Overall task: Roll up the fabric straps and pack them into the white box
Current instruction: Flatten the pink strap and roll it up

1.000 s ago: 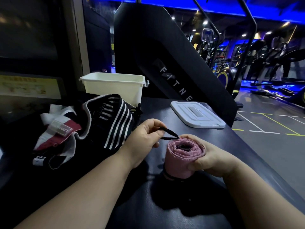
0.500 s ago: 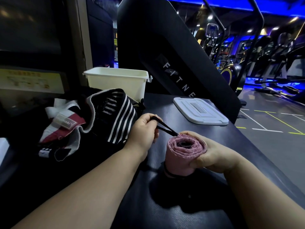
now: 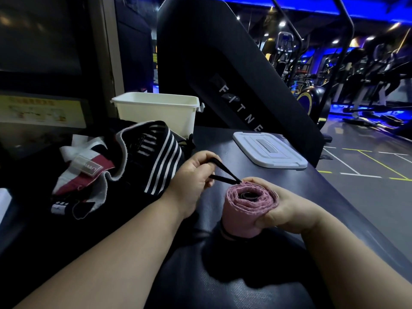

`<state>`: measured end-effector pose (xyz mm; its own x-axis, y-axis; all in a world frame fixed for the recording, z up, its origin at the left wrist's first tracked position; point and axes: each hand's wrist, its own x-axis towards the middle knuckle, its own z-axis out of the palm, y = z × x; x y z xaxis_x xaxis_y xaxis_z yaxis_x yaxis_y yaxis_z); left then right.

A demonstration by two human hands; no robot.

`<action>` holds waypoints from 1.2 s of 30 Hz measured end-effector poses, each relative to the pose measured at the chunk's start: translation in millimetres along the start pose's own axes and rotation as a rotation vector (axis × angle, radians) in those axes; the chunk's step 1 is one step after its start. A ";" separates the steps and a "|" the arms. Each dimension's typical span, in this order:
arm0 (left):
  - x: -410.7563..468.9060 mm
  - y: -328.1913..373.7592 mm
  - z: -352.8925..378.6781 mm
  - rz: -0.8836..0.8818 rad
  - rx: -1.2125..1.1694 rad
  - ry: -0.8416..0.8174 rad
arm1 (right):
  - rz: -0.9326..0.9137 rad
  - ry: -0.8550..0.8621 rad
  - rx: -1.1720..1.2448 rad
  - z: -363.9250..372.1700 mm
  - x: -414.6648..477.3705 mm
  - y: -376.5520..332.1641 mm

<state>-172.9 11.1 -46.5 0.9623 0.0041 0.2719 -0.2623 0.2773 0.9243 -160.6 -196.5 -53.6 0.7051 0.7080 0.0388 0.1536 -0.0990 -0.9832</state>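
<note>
- Pink fabric strap, rolled, upright on black table; right hand fingers wrapped round it.
- Black loop at roll's top, pinched by left hand.
- White box, uncovered, table rear; contents hidden.
- Lid flat, apart from box.
- Loose straps heaped before box.

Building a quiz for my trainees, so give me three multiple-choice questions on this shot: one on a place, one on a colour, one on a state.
1. Where is the white lid? A) on the white box B) on the table, right of the box C) inside the box
2. Colour of the rolled strap in the right hand? A) pink B) green C) yellow
3. The white box is: A) open B) shut with its lid C) on its side
1 B, it lies on the table apart from the box; 2 A, the roll is pink; 3 A, it stands upright, lid off.
</note>
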 end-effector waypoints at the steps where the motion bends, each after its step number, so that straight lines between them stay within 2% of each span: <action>1: -1.0 -0.3 -0.7 -0.010 0.021 -0.026 | -0.003 0.006 0.005 0.0 -0.3 0.0; 6: -2.3 -0.7 -2.0 0.016 0.043 -0.132 | -0.028 0.114 0.036 -3.2 3.6 4.6; 9: -0.5 -6.5 -1.8 0.048 0.089 -0.115 | -0.053 0.215 0.046 -7.2 7.2 8.5; 16: -2.5 -1.0 -4.5 0.060 0.270 -0.143 | -0.045 0.211 0.039 -7.6 7.6 13.1; 19: 1.7 -6.3 -6.4 0.091 0.501 -0.039 | -0.042 0.185 0.044 -6.7 7.8 11.8; 21: 4.0 -8.7 -4.3 0.122 0.545 0.078 | -0.041 0.173 0.042 -5.2 7.1 10.9; 23: 5.8 -9.5 -2.2 0.126 0.491 0.159 | -0.039 0.160 0.035 -3.9 6.1 10.2; 25: 7.2 -8.7 -2.2 0.077 0.299 0.202 | -0.035 0.144 0.024 -2.7 5.7 9.4; 28: 4.6 -4.2 1.0 0.017 -0.069 0.156 | -0.030 0.140 0.015 -1.7 6.4 7.9; 31: 2.5 -0.5 4.6 0.000 -0.314 0.093 | -0.029 0.115 -0.001 0.1 6.4 4.9; 33: 3.8 0.3 3.1 0.000 -0.372 0.088 | -0.027 0.091 -0.007 1.5 5.3 3.6; 36: 6.9 -1.4 -1.2 0.027 -0.331 0.093 | -0.028 0.072 -0.023 3.1 4.4 2.7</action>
<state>-165.8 11.8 -46.3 0.9618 0.0986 0.2555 -0.2648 0.5723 0.7761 -159.2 -191.5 -56.7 0.7480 0.6589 0.0793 0.1889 -0.0968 -0.9772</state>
